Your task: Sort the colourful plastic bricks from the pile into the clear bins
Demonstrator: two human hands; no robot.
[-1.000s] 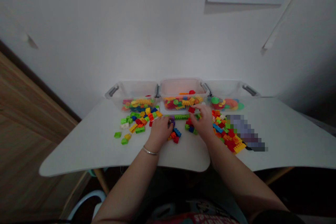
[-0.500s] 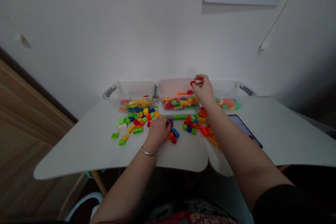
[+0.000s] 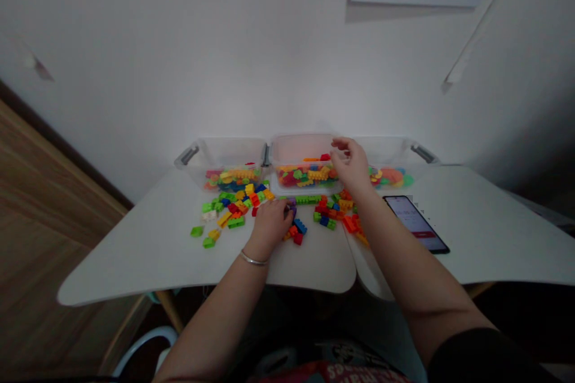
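My left hand (image 3: pixel 271 222) rests on the white table (image 3: pixel 148 251), fingers curled onto a purple brick (image 3: pixel 291 203) at the left end of a long green brick strip (image 3: pixel 309 199). My right hand (image 3: pixel 353 166) hovers over the right rim of the middle clear bin (image 3: pixel 296 146). Its fingers are loosely apart and I see nothing in them. A red brick (image 3: pixel 325 157) lies on top of the mixed bricks in that bin. Loose bricks (image 3: pixel 330 215) lie between my hands, and more bricks (image 3: pixel 233 206) are spread to the left.
A left clear bin (image 3: pixel 224 155) and a right clear bin (image 3: pixel 395 152), both holding coloured pieces, stand against the wall. A phone (image 3: pixel 415 224) lies face up to the right of my right arm. The table's front edge curves just before my body.
My right hand picked a red brick off the table, carried it up above the middle bin, and now sits lower there without it. The left hand stayed put.
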